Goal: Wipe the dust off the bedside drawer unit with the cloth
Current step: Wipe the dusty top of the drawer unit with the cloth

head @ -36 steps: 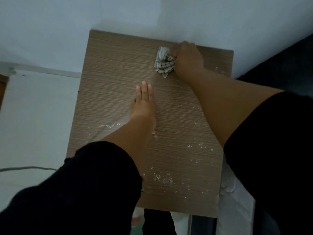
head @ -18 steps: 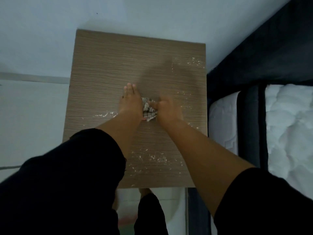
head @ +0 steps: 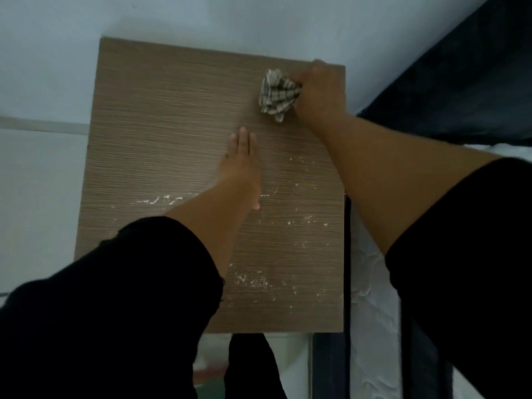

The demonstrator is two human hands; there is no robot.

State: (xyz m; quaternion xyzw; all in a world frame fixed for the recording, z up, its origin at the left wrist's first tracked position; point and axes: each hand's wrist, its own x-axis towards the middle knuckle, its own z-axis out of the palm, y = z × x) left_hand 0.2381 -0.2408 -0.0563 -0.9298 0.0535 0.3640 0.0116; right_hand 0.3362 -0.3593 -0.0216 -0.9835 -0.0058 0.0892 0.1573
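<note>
Your right hand (head: 319, 90) grips the bunched checked cloth (head: 276, 95), fingers curled round it, at the far right corner of the bedside drawer unit (head: 172, 110) top. Your left hand (head: 243, 168) lies flat mid-top, fingers straight and together. White dust (head: 253, 280) (specks and streaks) covers the near half of the top, nearer you than the cloth.
</note>
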